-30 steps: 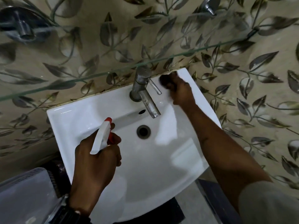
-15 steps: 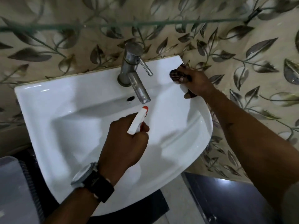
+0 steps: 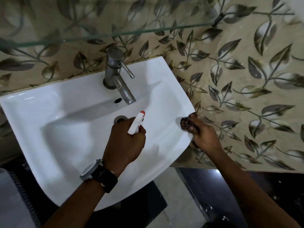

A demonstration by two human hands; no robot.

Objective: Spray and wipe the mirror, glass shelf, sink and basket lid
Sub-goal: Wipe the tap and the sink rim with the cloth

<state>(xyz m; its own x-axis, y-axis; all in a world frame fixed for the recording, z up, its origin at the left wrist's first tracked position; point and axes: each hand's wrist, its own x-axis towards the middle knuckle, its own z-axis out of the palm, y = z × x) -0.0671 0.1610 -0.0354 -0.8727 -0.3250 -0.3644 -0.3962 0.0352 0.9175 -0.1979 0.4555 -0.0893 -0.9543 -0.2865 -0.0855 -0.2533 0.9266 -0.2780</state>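
- My left hand (image 3: 125, 142) holds its grip closed around the spray bottle (image 3: 136, 123), above the white sink (image 3: 65, 129) basin.
- My right hand (image 3: 203, 137) has its grip pinching a dark cloth (image 3: 186, 123) against the sink's right rim.
- To wipe well, I should probably press flat and follow the rim's curve.

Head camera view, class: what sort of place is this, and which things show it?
Most likely a bathroom or washroom. A white wall-mounted sink carries a metal tap, a glass shelf runs above it, and leaf-patterned tiles cover the wall.
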